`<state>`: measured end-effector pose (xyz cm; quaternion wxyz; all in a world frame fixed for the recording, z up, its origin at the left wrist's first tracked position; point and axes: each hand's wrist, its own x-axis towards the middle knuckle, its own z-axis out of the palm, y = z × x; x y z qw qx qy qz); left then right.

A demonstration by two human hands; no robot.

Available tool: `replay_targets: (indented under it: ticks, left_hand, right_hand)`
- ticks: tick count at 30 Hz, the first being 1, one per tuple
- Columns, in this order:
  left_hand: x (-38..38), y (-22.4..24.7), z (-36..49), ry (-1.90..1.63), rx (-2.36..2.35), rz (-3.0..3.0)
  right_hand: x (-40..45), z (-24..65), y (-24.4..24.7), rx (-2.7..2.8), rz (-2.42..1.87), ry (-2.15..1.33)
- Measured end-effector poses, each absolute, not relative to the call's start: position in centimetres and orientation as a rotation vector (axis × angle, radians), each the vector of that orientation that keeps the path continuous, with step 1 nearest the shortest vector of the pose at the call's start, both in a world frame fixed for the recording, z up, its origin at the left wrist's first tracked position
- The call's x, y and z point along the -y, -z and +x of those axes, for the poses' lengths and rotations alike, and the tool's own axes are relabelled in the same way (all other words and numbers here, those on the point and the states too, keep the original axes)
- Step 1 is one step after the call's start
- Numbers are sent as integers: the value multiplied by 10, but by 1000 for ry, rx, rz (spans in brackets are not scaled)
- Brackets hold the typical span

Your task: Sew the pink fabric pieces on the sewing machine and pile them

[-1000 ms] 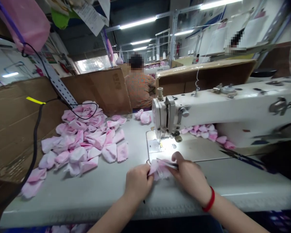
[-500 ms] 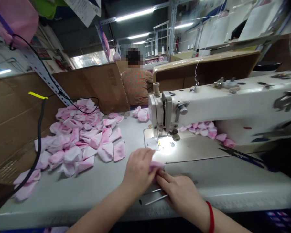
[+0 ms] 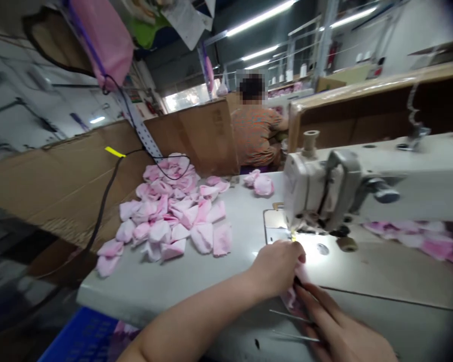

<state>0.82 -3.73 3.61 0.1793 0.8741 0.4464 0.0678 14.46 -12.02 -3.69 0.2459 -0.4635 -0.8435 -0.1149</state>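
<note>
My left hand (image 3: 277, 267) holds the upper part of a pink-and-white fabric piece (image 3: 290, 297) close to the sewing machine's presser foot and needle (image 3: 293, 234). My right hand (image 3: 337, 324) lies at the bottom right, its fingers on the lower part of the same piece. The industrial sewing machine head (image 3: 315, 191) stands just beyond my hands, and its lamp lights the metal needle plate (image 3: 275, 223). Part of the fabric is hidden by my fingers.
A heap of pink fabric pieces (image 3: 173, 211) lies on the grey table (image 3: 234, 216), left of the machine. Smaller pink pieces (image 3: 262, 184) sit beyond it, and more (image 3: 415, 239) lie behind the machine. Cardboard sheets (image 3: 200, 138) border the table. A co-worker (image 3: 254, 136) sits beyond them. A blue crate (image 3: 81, 337) stands below the table edge.
The view has swung and tilted, so the machine sits further right. My hands and the fabric piece have moved forward, closer to the needle. My red wristband has left the view.
</note>
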Motion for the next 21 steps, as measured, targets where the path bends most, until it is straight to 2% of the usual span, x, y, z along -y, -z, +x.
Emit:
replay_targets:
  ticks: [5,10,21]
  left_hand:
    - [28,-34,2,-293,-1089,2242]
    - [14,-27,1,-397,-1027,2132]
    - [24,-33,19,-423,-1141,2479]
  right_hand:
    - [118,145,30,2276,-1173,270]
    - [121,138,16,2249,-1265,299]
    - [117,133,2,2438,-1590,215]
